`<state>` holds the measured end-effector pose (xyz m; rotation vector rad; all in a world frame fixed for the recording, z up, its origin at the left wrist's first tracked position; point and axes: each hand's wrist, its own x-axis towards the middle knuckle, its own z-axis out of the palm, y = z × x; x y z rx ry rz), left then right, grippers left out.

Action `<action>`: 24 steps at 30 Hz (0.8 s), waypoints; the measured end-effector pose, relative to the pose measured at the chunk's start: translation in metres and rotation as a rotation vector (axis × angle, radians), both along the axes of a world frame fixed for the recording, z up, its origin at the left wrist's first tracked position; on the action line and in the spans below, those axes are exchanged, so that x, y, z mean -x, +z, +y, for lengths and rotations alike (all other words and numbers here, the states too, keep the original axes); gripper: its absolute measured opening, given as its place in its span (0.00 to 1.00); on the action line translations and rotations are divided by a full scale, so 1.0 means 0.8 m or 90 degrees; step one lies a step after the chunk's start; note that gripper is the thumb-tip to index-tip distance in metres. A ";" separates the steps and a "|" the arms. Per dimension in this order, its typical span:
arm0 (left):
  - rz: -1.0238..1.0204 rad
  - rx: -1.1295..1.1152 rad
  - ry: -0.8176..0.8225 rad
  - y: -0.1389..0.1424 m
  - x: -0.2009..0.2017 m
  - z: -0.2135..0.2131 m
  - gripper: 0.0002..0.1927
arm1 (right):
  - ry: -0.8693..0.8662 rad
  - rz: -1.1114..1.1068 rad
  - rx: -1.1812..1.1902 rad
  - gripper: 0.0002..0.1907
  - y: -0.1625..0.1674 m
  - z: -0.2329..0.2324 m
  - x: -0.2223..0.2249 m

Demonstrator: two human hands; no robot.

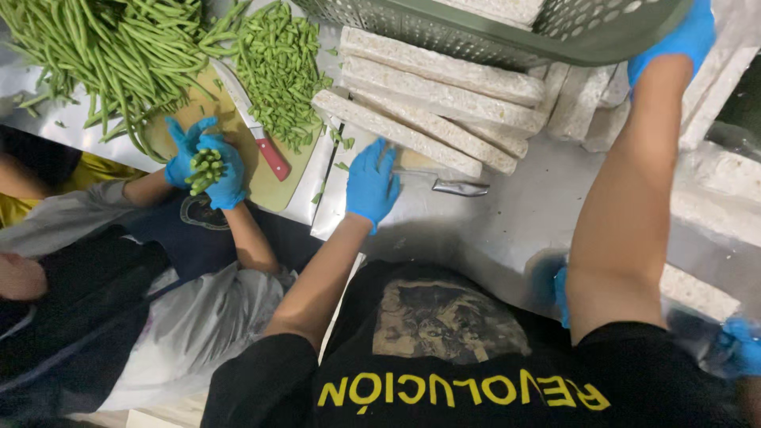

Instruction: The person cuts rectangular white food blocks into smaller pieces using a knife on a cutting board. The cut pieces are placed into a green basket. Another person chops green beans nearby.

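My left hand [372,186], in a blue glove, lies flat with fingers apart on the steel table [515,214]. It touches the near end of a long pale slab [396,131], one of several stacked in a slanted row. A small steel knife [460,188] lies just to its right. My right hand [674,36], also blue-gloved, is raised and grips the rim of a green perforated basket [491,40] held over the slabs. The basket carries more pale slabs.
At left a co-worker's two blue-gloved hands [206,162] hold a bundle of cut green beans over a yellow cutting board [269,186]. A red-handled knife [258,131], chopped beans [277,71] and whole beans [119,47] lie there. More slabs [713,190] lie right.
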<state>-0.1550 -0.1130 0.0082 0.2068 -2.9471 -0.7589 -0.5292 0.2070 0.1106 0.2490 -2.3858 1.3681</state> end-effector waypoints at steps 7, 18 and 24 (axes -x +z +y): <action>-0.038 0.176 -0.110 0.026 0.094 -0.030 0.28 | 0.219 0.092 -0.184 0.10 -0.083 -0.077 -0.291; 0.014 0.151 -0.324 0.062 0.030 -0.017 0.24 | 0.258 -0.035 -0.424 0.23 -0.103 -0.065 -0.406; -0.237 0.024 -0.368 0.028 -0.022 0.027 0.23 | 0.346 -0.289 -0.409 0.22 -0.130 -0.007 -0.436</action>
